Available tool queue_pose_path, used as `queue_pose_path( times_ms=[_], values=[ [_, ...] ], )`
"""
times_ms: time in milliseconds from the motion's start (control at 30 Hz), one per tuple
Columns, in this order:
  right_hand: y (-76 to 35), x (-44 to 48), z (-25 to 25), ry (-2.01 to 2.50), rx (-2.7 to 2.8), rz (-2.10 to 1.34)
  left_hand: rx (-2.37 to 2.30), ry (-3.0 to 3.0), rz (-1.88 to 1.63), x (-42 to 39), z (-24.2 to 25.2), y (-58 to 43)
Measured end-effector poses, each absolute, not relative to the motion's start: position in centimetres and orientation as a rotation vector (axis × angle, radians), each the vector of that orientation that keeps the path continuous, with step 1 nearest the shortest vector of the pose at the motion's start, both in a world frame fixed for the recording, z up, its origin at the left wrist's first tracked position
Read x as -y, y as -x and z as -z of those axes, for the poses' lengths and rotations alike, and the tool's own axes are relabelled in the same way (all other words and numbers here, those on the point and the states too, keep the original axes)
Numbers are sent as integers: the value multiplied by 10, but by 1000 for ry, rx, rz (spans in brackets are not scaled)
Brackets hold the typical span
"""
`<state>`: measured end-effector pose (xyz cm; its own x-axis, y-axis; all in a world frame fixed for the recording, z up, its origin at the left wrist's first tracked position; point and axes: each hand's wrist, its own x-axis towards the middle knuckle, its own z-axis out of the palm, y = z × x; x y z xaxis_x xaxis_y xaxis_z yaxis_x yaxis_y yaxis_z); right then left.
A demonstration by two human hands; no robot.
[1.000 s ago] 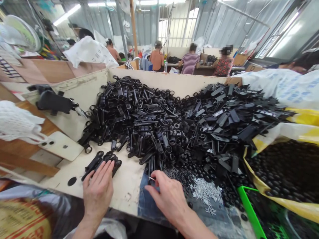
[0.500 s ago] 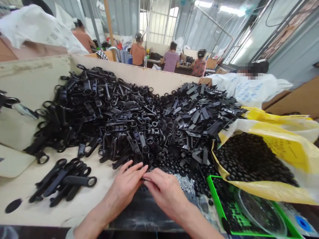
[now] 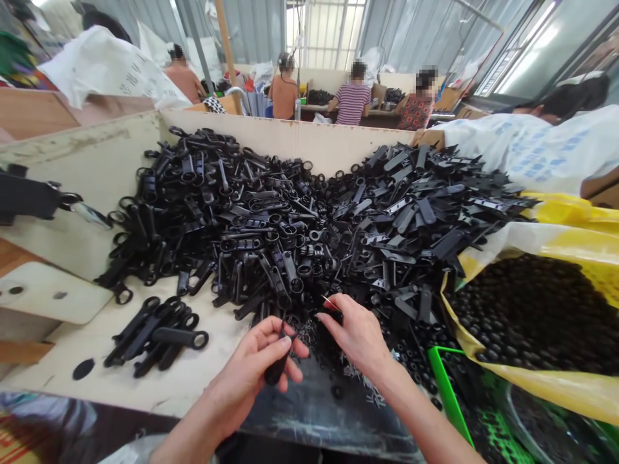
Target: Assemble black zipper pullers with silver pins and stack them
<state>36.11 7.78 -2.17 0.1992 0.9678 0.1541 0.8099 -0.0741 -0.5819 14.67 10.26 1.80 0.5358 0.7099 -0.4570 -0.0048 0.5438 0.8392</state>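
Note:
My left hand (image 3: 258, 354) is closed round a black plastic piece (image 3: 275, 368), thumb on its front, above the front of the worktop. The piece's lower end shows below the thumb and a pointed tip sticks up above it; the fingers hide the rest. My right hand (image 3: 356, 332) is to the right, at the near edge of the piled parts, with fingers curled. At its fingertips a thin light sliver shows, too small to name. Black ring-ended plastic handles (image 3: 188, 212) are heaped behind my left hand. Flat black strips (image 3: 411, 200) with pointed ends are heaped behind my right.
Several ring-ended handles (image 3: 155, 335) lie grouped at left. Small silvery parts (image 3: 370, 386) lie beside my right forearm. A green tray (image 3: 442, 380) and a yellow-white bag (image 3: 546, 380) of black round pieces stand right. Board walls (image 3: 309, 138) bound the bench; several people sit beyond.
My hands were together and have come apart. The right has moved to the parts; the left has turned, showing the black plastic piece. The view has shifted rightward in the scene or tilted slightly.

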Motion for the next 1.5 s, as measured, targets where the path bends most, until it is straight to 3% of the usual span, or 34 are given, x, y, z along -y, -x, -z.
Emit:
queue_pose_path(
  times_ms=[167,367,633,1300,1500],
  values=[
    [-354,-55,9,1718,1572,-401,-914,-677,-491,-72,-6,-157],
    [-331,-18,9,1307,1845,-167,-805,-421,-497,-49,-5,-167],
    [-328,16,22,1342,1627,-527,-877,-371,-482,-36,-7,-154],
    [-333,28,18,1304,1889,-396,-1091,-1074,-200,-19,-3,-137],
    [-331,33,21,1288,1963,-380,-1186,-1228,-267,-9,12,-135]
  ],
)
